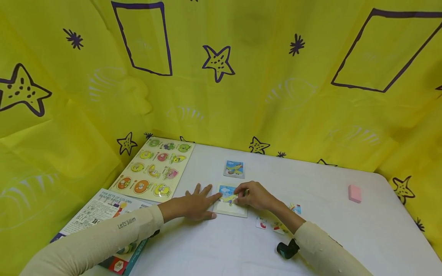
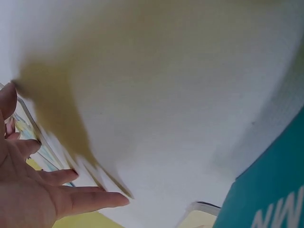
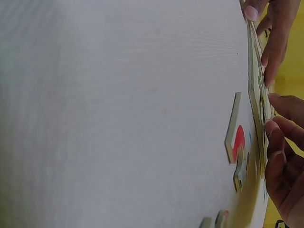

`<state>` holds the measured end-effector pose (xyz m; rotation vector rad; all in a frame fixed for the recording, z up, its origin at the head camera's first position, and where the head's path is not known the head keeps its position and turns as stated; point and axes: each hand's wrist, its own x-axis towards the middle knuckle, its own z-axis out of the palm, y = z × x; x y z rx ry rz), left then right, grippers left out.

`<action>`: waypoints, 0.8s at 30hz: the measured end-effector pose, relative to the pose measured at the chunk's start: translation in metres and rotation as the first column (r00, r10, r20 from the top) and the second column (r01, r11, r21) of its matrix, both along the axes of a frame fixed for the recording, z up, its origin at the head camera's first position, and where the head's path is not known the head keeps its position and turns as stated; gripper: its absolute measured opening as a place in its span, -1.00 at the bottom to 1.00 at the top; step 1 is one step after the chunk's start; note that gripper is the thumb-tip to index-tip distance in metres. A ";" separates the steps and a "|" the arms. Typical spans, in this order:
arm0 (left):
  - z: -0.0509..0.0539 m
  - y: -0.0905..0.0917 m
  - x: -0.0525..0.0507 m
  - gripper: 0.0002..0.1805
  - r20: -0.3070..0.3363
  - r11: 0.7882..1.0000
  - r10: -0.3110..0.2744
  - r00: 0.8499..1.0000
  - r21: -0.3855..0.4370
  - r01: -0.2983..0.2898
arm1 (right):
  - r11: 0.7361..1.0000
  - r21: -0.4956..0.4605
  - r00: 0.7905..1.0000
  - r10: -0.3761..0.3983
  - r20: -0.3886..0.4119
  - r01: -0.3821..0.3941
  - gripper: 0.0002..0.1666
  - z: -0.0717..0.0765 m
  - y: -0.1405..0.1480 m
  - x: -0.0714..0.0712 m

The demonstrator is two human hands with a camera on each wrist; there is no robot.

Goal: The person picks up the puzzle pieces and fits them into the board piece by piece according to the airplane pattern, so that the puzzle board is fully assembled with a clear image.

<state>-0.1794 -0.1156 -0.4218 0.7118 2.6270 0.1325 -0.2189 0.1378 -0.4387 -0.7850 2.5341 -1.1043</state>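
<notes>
A small jigsaw tray (image 1: 239,211) lies flat on the white table, its upper part filled with a blue and yellow picture and its lower part bare. My left hand (image 1: 197,205) is spread with straight fingers at the tray's left side, the forefinger touching the picture. At the picture's right edge, my right hand (image 1: 255,196) pinches a puzzle piece between thumb and forefinger, its other fingers curled; the piece is mostly hidden. Loose puzzle pieces (image 3: 233,128) lie on the table near the right forearm. Beyond the tray is a matching picture card (image 1: 234,169) with a yellow plane.
To the left lie a fruit picture board (image 1: 145,165) and a printed box (image 1: 90,210), partly under the left sleeve. A pink block (image 1: 354,193) sits at the right. A yellow patterned curtain (image 1: 255,88) surrounds the table's back and sides.
</notes>
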 end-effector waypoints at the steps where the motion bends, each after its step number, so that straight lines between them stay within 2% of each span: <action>1: 0.000 0.000 0.000 -0.19 -0.001 1.000 -0.003 1.000 0.008 0.003 | 1.000 0.004 1.000 -0.005 0.002 0.005 -0.77 0.000 0.000 0.000; 8: -0.004 0.004 -0.002 -0.22 -0.006 0.996 -0.041 0.999 0.074 0.041 | 0.999 0.022 1.000 -0.030 0.009 0.030 -0.80 -0.002 -0.001 0.000; 24: -0.004 0.010 0.002 -0.26 0.021 0.999 -0.052 0.998 0.017 0.052 | 0.999 0.027 0.999 -0.037 0.028 0.036 -0.82 -0.004 -0.002 -0.001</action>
